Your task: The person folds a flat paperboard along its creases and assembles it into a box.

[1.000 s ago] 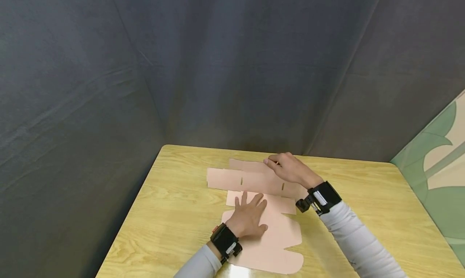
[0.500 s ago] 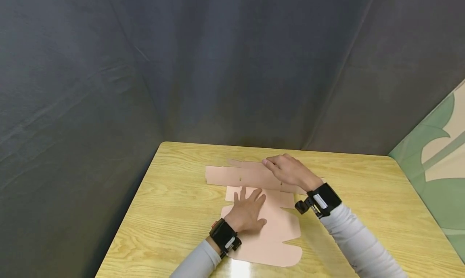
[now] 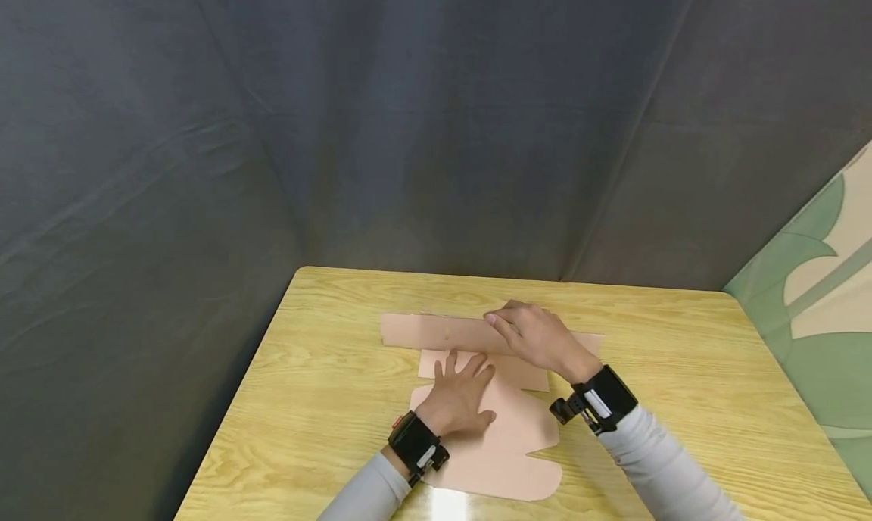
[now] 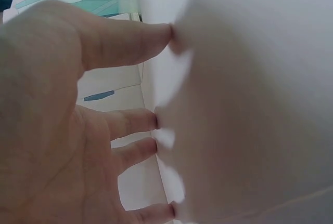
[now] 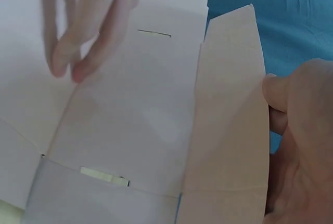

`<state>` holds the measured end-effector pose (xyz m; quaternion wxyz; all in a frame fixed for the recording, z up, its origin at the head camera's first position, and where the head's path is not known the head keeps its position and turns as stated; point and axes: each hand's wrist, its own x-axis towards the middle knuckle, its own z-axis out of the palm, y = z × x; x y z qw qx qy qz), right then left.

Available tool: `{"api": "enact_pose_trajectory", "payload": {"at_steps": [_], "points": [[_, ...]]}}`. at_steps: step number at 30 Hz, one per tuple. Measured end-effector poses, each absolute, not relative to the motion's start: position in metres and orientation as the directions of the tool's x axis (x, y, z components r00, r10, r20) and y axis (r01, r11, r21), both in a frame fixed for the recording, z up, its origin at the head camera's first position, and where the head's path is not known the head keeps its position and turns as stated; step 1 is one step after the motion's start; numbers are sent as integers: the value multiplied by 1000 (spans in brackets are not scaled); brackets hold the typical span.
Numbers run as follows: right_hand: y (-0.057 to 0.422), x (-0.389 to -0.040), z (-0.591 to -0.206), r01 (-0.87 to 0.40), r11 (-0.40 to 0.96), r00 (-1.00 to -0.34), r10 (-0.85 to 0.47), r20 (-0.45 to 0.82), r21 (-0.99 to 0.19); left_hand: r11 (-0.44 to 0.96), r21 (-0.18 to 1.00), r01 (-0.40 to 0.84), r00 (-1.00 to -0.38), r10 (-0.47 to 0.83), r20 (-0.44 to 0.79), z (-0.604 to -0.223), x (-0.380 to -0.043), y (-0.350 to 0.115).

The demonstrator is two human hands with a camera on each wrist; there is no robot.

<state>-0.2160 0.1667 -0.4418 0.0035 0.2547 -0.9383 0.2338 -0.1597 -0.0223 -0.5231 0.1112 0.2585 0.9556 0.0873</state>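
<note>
A pink, flat-cut cardboard box blank (image 3: 514, 426) lies on the table, with slots and rounded flaps. My left hand (image 3: 453, 400) is spread over its middle panel; in the left wrist view the fingertips (image 4: 165, 34) press on the board. At the far side, my right hand (image 3: 541, 338) holds the outer flap (image 5: 229, 99) by its edge, thumb and fingers gripping it. That flap stands tilted up along its crease in the right wrist view. The far panel (image 3: 415, 330) is raised too, and the right hand covers part of it.
The wood-grain table (image 3: 313, 400) carries the blank. Behind it hangs a dark grey curtain (image 3: 436, 142), which continues down the left side. A green and cream patterned panel (image 3: 817, 316) stands at the right.
The far flap and panel have been tilted up toward me, so the flap behind no longer shows in the head view. My right hand moved slightly nearer; the left hand stays pressed down.
</note>
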Motion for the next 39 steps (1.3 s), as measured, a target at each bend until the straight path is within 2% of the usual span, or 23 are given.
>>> {"api": "enact_pose_trajectory", "payload": {"at_steps": [13, 27, 39], "points": [[166, -192, -471, -570, 769, -807, -459, 371, -288, 849, 222, 480, -837, 519, -174, -524, -157, -20], [163, -180, -493, -595, 775, -754, -447, 481, -214, 833, 214, 510, -830, 542, -129, -528, -153, -23], [162, -179, -503, -625, 764, -699, -456, 550, -159, 857, 223, 466, -861, 497, -112, -527, -146, -23]]}}
